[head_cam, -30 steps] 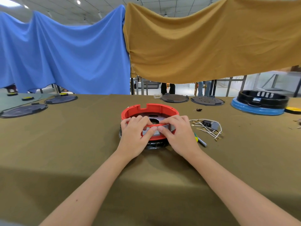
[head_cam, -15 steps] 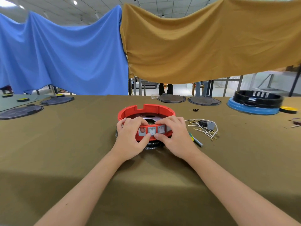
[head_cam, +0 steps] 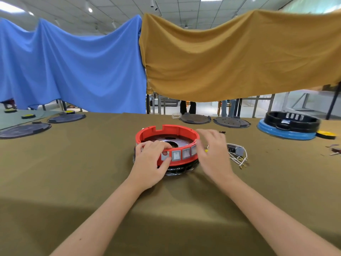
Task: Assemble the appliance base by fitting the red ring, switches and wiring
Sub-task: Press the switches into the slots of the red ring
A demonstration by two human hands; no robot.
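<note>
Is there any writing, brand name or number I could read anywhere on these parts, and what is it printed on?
No text can be read here.
Grey switches in the red ring: faint marks on their faces, too blurred to read.
White label on the black ring at far right: too small to read.
Wiring bundle beside the right hand: no print visible.

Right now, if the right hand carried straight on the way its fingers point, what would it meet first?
The right hand points up and away, beside the red ring. Straight on, it would likely pass the ring's right side and reach bare tablecloth, then the dark round plate. Depth is unclear, and the hand is blurred.
</note>
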